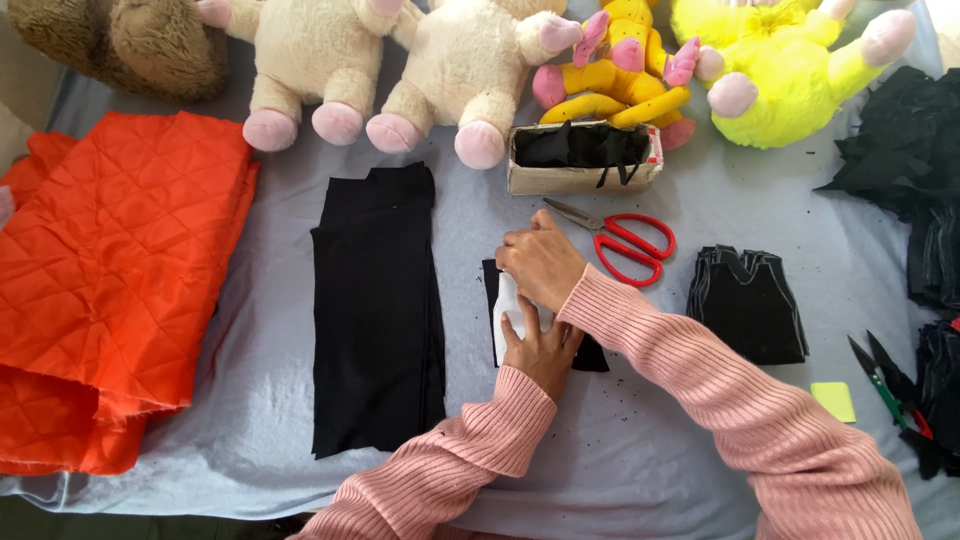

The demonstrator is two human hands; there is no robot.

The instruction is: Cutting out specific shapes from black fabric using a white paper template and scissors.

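My left hand (540, 350) presses flat on a white paper pattern (507, 300) that lies on a small piece of black fabric (590, 355). My right hand (540, 262) sits at the top of the same pattern, fingers curled against it; I cannot tell whether it holds something small. Both sleeves are pink ribbed knit. Red-handled scissors (625, 245) lie just right of my right hand. A long folded black cloth (377, 310) lies to the left.
Orange quilted fabric (110, 270) lies at the left. Plush toys (460, 70) line the back. A cardboard box (580, 160) holds black strips. A stack of cut black pieces (747, 300), small snips (885, 385), a yellow note (833, 400) and black scraps (915, 140) are at the right.
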